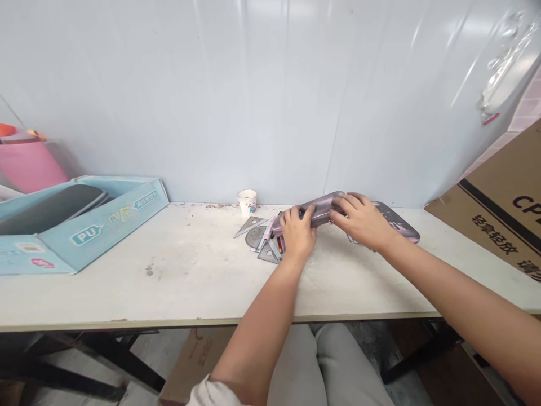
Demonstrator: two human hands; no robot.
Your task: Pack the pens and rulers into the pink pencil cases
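Observation:
A glossy mauve hard-shell pencil case (319, 208) is tilted up off the table between my two hands. My left hand (298, 234) grips its left end, the thumb on the near side. Around the right end of the case my right hand (359, 219) is closed. Behind my right wrist lies a second dark, patterned case (395, 219) with a pinkish edge, partly covered. Left of my left hand are a clear set square (248, 226), a grey protractor (255, 238), a pink pen-like item (269, 228) and other small stationery, partly hidden by my hand.
A paper cup (247, 202) stands near the wall. To the left sits a light-blue open box (114, 223) with a dark object (54, 208) inside, a pink container (31, 166) behind it. A brown carton (499, 208) leans at the right. The table's front edge (169, 322) runs below my hands.

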